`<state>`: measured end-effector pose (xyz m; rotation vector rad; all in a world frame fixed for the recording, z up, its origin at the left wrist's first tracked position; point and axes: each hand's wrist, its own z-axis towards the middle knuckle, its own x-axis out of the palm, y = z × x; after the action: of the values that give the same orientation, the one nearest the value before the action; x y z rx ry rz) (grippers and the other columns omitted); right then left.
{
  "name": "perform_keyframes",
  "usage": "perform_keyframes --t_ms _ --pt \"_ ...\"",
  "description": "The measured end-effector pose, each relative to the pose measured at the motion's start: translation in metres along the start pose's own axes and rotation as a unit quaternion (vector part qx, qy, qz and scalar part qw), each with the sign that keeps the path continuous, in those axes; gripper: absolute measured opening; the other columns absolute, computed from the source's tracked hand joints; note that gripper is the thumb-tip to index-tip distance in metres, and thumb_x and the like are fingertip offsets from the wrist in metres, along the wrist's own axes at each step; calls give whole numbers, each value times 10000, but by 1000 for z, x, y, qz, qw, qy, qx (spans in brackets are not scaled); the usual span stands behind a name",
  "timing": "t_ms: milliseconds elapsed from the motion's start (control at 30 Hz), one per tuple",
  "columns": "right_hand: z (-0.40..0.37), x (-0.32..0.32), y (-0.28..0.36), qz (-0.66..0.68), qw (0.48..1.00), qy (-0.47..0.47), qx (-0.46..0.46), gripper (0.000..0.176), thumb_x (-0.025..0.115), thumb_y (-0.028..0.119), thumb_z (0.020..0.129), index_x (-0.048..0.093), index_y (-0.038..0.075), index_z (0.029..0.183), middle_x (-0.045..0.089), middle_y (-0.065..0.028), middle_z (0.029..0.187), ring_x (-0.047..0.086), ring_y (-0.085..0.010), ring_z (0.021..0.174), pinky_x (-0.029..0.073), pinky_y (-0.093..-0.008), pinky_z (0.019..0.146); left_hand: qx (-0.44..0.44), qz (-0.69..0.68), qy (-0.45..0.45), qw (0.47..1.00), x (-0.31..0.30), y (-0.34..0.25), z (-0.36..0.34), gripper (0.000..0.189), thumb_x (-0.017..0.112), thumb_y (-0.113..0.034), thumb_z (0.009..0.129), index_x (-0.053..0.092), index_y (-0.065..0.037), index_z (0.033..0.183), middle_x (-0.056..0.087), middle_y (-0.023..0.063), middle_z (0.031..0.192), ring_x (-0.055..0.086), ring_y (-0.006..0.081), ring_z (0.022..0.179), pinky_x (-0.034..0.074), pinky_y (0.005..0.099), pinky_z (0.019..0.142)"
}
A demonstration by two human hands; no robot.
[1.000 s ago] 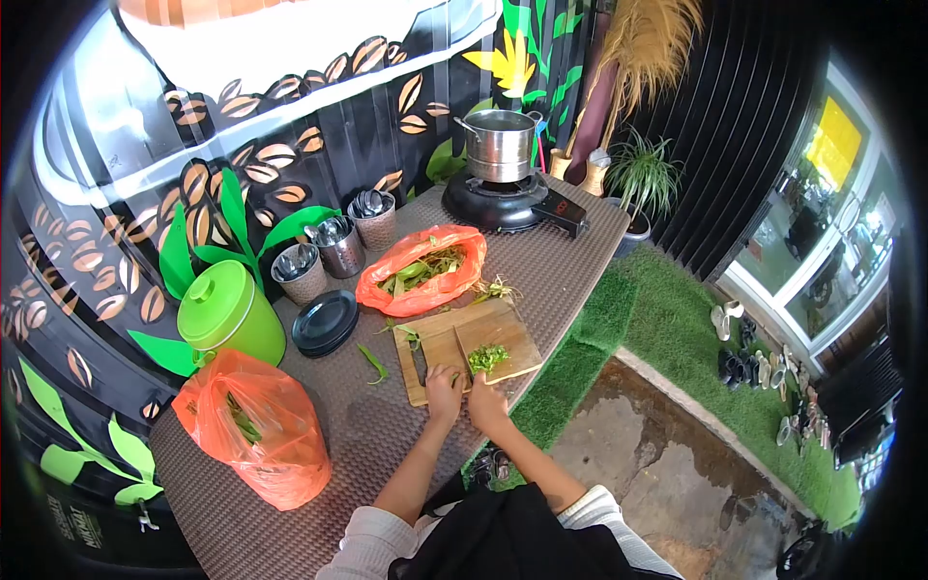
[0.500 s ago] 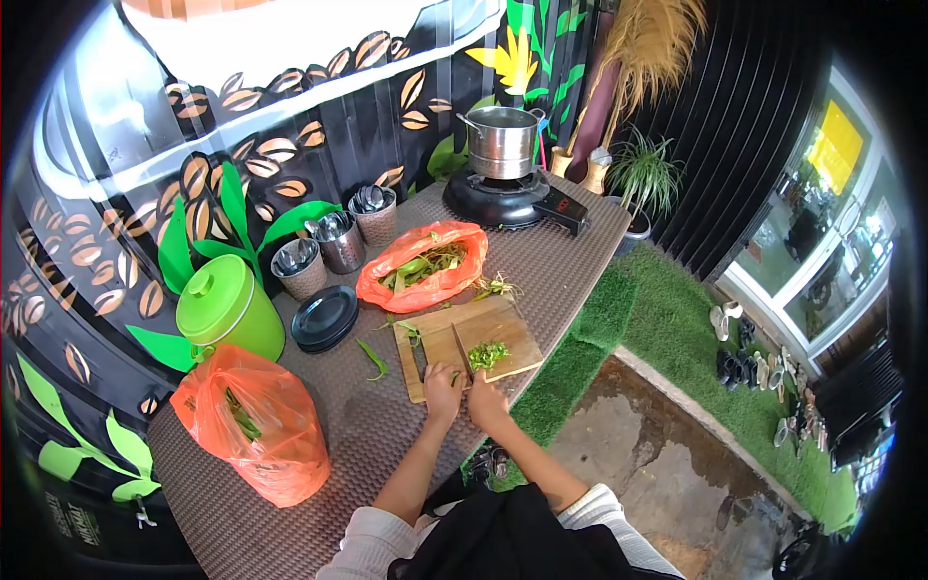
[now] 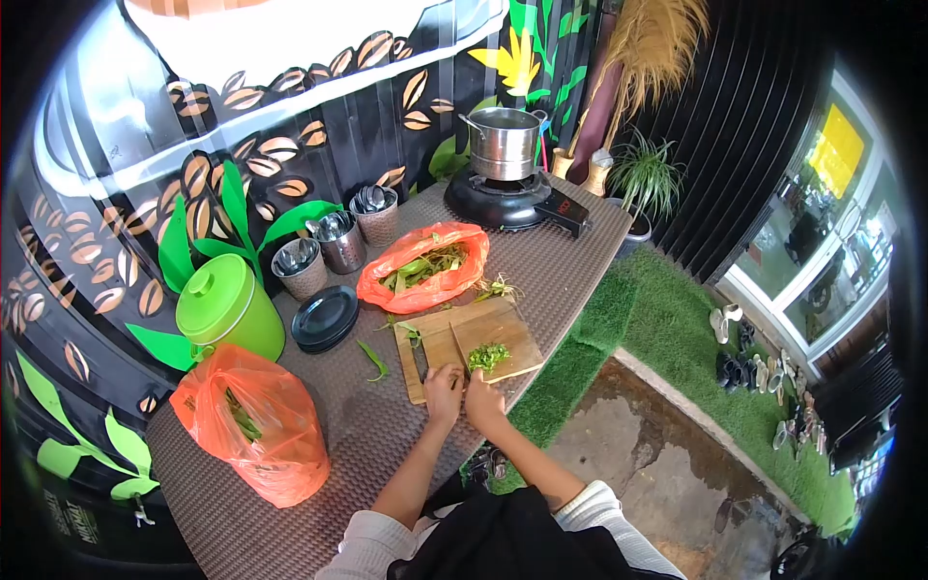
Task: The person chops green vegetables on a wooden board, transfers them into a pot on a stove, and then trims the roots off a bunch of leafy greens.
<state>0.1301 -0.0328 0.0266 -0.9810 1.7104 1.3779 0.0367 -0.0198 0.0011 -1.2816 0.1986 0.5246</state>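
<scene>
On the wooden cutting board (image 3: 503, 311), my right hand (image 3: 483, 401) is closed round the handle of a knife (image 3: 459, 340), whose blade points away from me. My left hand (image 3: 445, 391) is just beside it, its fingers bent and pressed down at the board's near edge. What lies under those fingertips is mostly hidden. Right of the blade sits a small heap of chopped greens (image 3: 488, 358). A few leaf scraps (image 3: 412, 335) lie on the board's left side, and a loose green leaf (image 3: 372, 361) rests on the table.
Behind the board is an open orange bag (image 3: 425, 300) of leafy greens; another orange bag (image 3: 280, 464) stands at left. Dark plates (image 3: 325, 317), a green lidded container (image 3: 220, 307) and cutlery holders (image 3: 340, 244) line the wall side. A metal pot (image 3: 505, 150) sits on a portable stove (image 3: 498, 201).
The knife and my right hand have shifted slightly left, closer to my left hand. The chopped heap and the bags stay where they were.
</scene>
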Motion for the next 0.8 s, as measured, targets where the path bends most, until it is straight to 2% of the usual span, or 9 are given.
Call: perform_keyframes --t_ms 133,300,367,500,567,633,733,767,800 --pt "15 -8 -1 -14 1000 15 -19 310 533 154 867 389 -19 1081 647 -259 870 651 -412 848 528 -484 736 49 61 2 997 2 4 1 163 645 -36 777 568 -37 920 636 80 847 558 268 892 456 381 761" --pt "33 11 -34 -42 988 22 -146 285 518 220 888 403 7 1039 649 -250 869 663 -383 804 540 -453 712 93 130 23 987 -6 -2 -2 159 641 -52 788 542 -44 913 644 76 859 540 291 901 446 392 774" --pt "7 -5 -16 -39 994 15 -97 282 520 216 886 405 6 1035 648 -255 869 664 -381 807 540 -452 711 97 138 27 985 -6 -1 -2 159 640 -58 792 539 -44 914 647 77 854 535 299 906 442 394 780" --pt "1 0 0 -16 1000 13 -5 276 523 203 881 407 -1 1026 646 -262 865 665 -377 810 541 -454 708 65 54 7 996 -3 7 0 169 674 -39 754 588 -29 899 647 92 814 580 285 863 463 380 750" --pt "13 4 -9 -36 999 3 -38 270 515 201 883 408 2 1029 649 -259 860 665 -378 816 541 -458 702 46 24 4 999 -2 11 5 191 694 -34 733 613 -24 905 646 96 801 601 279 843 474 373 738" --pt "21 -3 -13 -54 996 -10 -73 264 508 199 884 409 4 1031 651 -257 855 665 -379 823 542 -462 695 -58 -63 29 996 1 17 14 223 734 -22 678 659 -12 888 663 110 780 644 260 768 500 347 697" --pt "18 -12 -14 -12 998 31 -59 263 503 197 882 410 8 1039 653 -254 859 667 -375 824 546 -461 678 9 20 -16 1000 2 26 18 198 753 -32 652 684 -3 835 679 127 750 663 250 730 512 328 676" --pt "10 -13 -13 -41 996 31 -69 259 489 193 886 409 7 1048 653 -254 859 667 -377 818 545 -464 677 9 19 -16 1000 1 29 19 198 753 -32 652 684 -3 835 679 127 750 663 250 730 512 328 676" --pt "4 -11 -14 -69 994 32 -79 255 474 190 890 409 7 1057 653 -254 859 668 -378 811 544 -468 675 -41 -10 38 998 -1 30 22 165 754 -56 648 691 -18 796 675 117 735 652 261 760 504 346 708"
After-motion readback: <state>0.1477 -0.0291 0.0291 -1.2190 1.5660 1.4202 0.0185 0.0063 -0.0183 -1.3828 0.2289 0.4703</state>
